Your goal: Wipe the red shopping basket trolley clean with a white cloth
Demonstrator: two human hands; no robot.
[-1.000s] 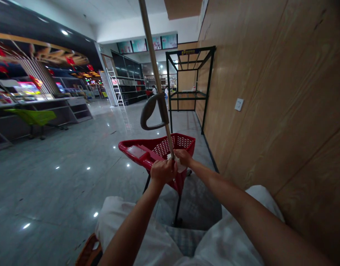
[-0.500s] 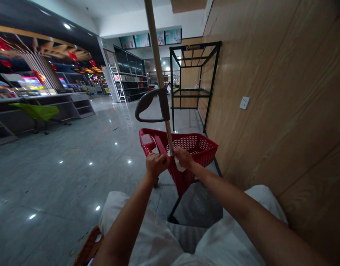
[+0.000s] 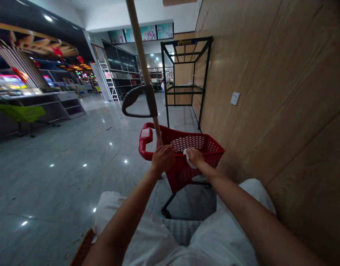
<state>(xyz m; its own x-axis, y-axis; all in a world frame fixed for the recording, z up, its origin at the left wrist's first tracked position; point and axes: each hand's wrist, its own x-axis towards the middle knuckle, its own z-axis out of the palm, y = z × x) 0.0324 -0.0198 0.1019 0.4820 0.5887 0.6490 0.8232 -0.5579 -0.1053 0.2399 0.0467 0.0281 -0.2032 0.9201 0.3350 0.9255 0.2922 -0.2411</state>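
My left hand [image 3: 163, 159] is closed around the lower end of a long pole [image 3: 140, 44], where the pole passes out of sight behind the fingers. The pole leans up and to the left, and a grey D-shaped handle [image 3: 139, 101] is fixed partway along it. In my right hand [image 3: 195, 156] is a bunched white cloth [image 3: 189, 162], over the near rim of a red plastic shopping cart [image 3: 183, 175]. The hands are apart, with the cart just beyond them.
A wood-panelled wall [image 3: 269, 85] with a socket [image 3: 235, 98] runs along the right. Behind the cart stands a dark metal rack [image 3: 205, 81]. A green cart [image 3: 18, 112] stands by a counter [image 3: 70, 105] at the left. Tiled floor [image 3: 75, 147] stretches between.
My right hand has moved right with the cloth, away from the pole. The pole's lower end has shifted left and up with my left hand. The camera view has turned slightly right.
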